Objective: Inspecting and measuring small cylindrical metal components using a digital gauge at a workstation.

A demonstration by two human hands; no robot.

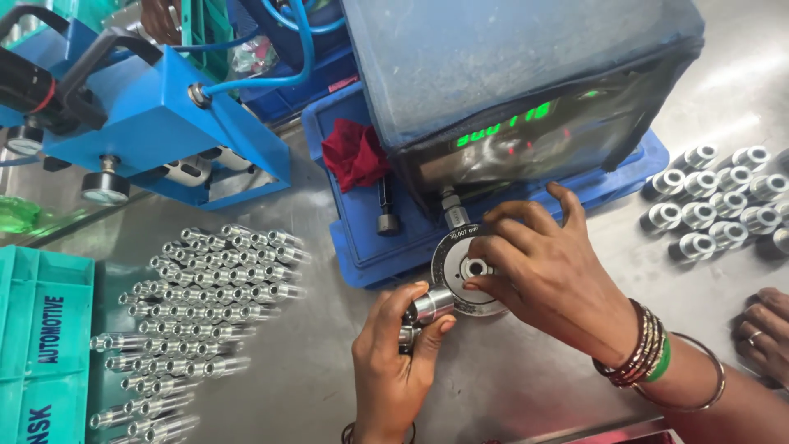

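Note:
My left hand [396,353] grips a short shiny metal cylinder part [427,306], held at an angle beside a round silver gauge ring [449,256]. My right hand [552,275], with several bangles on its wrist, rests on that ring, its fingertips at the ring's centre hole. The ring hangs on a short stem below a covered measuring device with a green digital display [503,127], which stands on a blue tray [362,247].
Rows of shiny metal parts [214,279] lie at the left on the steel table. More short ringed parts [715,210] stand at the right. A blue machine [156,123], a red cloth [355,152], a teal crate [41,345] and another person's hand [766,329] are around.

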